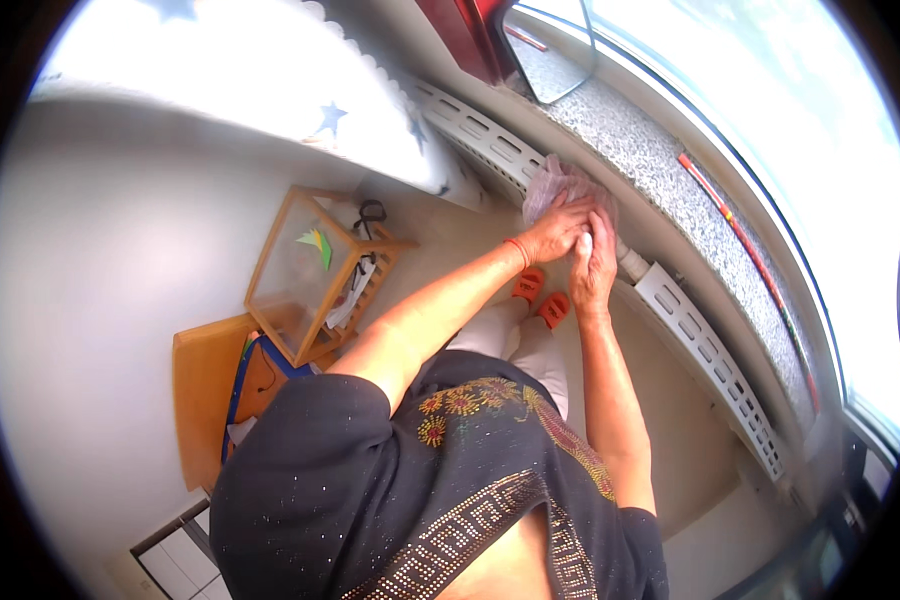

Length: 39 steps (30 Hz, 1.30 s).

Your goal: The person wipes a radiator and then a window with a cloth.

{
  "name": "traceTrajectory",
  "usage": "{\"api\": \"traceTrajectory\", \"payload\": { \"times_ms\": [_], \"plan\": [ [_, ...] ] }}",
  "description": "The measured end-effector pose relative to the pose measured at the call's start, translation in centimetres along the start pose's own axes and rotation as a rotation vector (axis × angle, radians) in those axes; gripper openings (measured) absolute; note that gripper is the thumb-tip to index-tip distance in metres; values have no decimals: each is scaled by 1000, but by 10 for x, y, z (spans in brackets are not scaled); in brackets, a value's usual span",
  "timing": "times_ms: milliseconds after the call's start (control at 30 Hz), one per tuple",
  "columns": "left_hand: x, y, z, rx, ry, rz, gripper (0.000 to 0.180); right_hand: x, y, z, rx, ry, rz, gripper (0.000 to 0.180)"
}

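Observation:
Both hands are together under the granite windowsill, beside the gap between two white radiator sections. A thin, crumpled, pinkish see-through plastic bag (550, 186) is gathered at them. My left hand (558, 230) reaches in from the left, a red cord round its wrist, its fingers closed over the bag's lower part. Against it, my right hand (597, 268) is upright, its fingers bent at the bag's right side. A small whitish spot shows near the right thumb; I cannot make out what it is. Anything inside the bag is hidden.
Above the radiator (705, 345) runs the speckled granite windowsill (660, 165), bearing a long red stick (745, 240) and a framed mirror (555, 50). Left stand a wood-framed clear box (305, 265), a wooden chair (202, 390) and a white star-patterned cloth (270, 90). My orange slippers (553, 310) are below.

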State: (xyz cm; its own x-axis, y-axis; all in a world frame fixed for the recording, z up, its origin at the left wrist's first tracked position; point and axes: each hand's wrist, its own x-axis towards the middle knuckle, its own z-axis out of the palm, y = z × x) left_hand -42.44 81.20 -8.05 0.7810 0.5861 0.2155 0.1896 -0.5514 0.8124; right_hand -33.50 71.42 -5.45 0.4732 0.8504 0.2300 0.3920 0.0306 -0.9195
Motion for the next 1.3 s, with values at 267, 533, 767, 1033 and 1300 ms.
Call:
{"api": "traceTrajectory", "payload": {
  "times_ms": [267, 533, 767, 1033, 1300],
  "plan": [
    [-14, 29, -63, -439, 267, -469, 33, 23, 21, 36, -787, -312, -141, 68],
    [-13, -8, -257, 504, 352, -544, 48, 23, 3, 34, -901, -459, -47, 85],
    [-46, -43, -406, 452, 1033, -578, 95, 26, 1, 31, -884, -460, -96, 84],
    [-102, 16, -441, 1414, 1475, -357, 114, 23, -15, 47, -936, -378, 45, 90],
    [-28, -44, -532, 992, 1405, -466, 133, 15, -10, 65, -1039, -282, 64, 96]
  ]
}}
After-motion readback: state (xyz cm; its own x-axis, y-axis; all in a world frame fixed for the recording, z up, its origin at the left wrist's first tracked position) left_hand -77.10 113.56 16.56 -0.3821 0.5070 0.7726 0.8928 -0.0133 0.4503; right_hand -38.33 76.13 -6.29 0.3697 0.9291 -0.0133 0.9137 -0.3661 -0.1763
